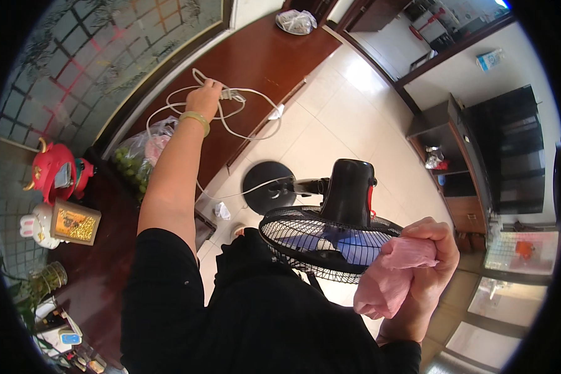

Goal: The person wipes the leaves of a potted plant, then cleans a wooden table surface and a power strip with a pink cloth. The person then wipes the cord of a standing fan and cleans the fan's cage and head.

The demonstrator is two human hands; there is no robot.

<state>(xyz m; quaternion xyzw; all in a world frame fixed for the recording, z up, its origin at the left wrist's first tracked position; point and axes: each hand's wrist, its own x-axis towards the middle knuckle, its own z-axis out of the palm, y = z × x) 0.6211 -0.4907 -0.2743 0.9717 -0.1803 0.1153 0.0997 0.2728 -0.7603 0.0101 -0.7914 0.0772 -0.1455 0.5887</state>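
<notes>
My left hand (pixel 204 99), with a pale bangle at its wrist, is at a loosely coiled white power cord (pixel 257 137) on a reddish-brown wooden cabinet top (pixel 266 61). Its fingers are closed on the cord near the plug (pixel 233 95). My right hand (pixel 432 262) grips a crumpled pink cloth (pixel 388 280) beside the wire guard of a black standing fan (pixel 349 191). Blue blades show through the guard. The fan's round black base (pixel 267 187) rests on the floor, and the cord runs down towards it.
A plastic bag of green grapes (pixel 133 168) lies near my left forearm. Beyond it stand a red ox figurine (pixel 58 170) and a framed ornament (pixel 76 221). A wrapped plate (pixel 297 22) sits at the cabinet's far end. Crumpled white paper (pixel 222 211) lies on the tiled floor.
</notes>
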